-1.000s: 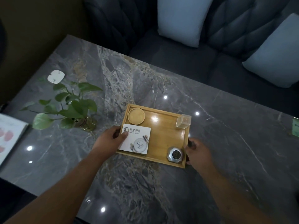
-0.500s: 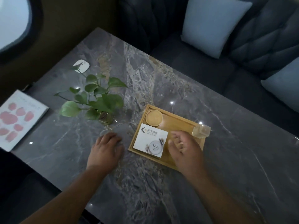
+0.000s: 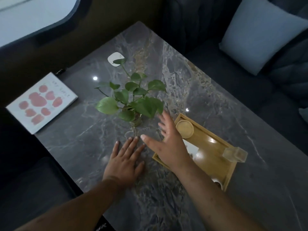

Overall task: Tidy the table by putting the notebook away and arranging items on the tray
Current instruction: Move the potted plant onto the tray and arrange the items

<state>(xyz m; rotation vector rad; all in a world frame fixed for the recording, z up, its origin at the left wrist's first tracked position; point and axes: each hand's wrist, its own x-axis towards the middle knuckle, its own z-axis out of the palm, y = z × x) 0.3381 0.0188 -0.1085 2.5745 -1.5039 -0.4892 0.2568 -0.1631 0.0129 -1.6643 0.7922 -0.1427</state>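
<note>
Grey marble worktop (image 3: 216, 104) carries everything you are working with. Your left hand (image 3: 124, 161) lies flat on the stone with fingers spread, gripping nothing, just left of the bamboo tray (image 3: 215, 157). Your right hand (image 3: 168, 145) hovers open, fingers splayed, over the tray's near-left corner, its fingertips reaching toward the potted pothos (image 3: 133, 100) in its glass vase, which stands on the worktop just beyond both hands. On the tray, a round wooden coaster (image 3: 185, 129) sits at the far corner, a small square glass container (image 3: 235, 155) stands at the right edge, and a white card (image 3: 191, 146) is mostly hidden under your right hand; something pale shows at the tray's near corner, probably a small object, too covered to name. The notebook (image 3: 42, 102), white with red apple shapes, lies at the worktop's left edge, well apart from the tray. A small white rounded pad (image 3: 115, 58) rests beyond the plant.
</note>
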